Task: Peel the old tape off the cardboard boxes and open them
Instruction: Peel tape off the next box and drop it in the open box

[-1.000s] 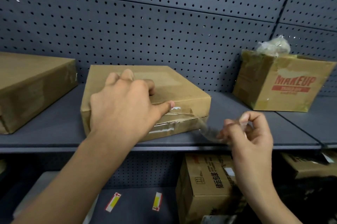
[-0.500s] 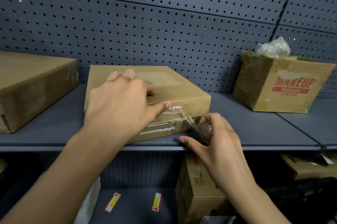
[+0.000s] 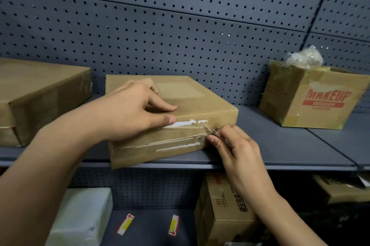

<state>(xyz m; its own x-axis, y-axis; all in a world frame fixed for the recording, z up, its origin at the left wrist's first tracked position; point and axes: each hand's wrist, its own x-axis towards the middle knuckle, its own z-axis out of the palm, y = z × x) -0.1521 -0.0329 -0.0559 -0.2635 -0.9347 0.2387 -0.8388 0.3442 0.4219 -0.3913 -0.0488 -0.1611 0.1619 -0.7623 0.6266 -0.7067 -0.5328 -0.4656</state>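
A person's right hand (image 3: 236, 145) is pinching a crumpled strand of clear tape (image 3: 208, 130) between thumb and fingertips at the front right corner of a flat box (image 3: 192, 95). The left hand (image 3: 128, 111) is lying flat on the lid, fingers stretched out and thumb pressing the top front edge, grasping nothing. The box is sitting at the very front edge of the shelf (image 3: 280, 145), and white torn streaks are showing on its near face along the seam, which is gaping a little. Judging by this, the strand is likely to come off cleanest if the right hand is drawing it low and sideways along the seam, slowly, while the left is bearing down close to the peel line so the cardboard is not tearing or lifting. Bare shelf is lying open to the right, giving that pull its room. A tug toward the person is riskier, since the box could slide off the edge toward the carton (image 3: 220, 205) and white packet (image 3: 84, 219) below. To the left a big box (image 3: 40, 89) is standing near, leaving only a narrow gap. At the back right a MAKEUP box (image 3: 312, 103) is holding a wad (image 3: 304, 58) of clear film, well apart. The pegboard (image 3: 180, 25) is rising just behind, leaving no room rearward.
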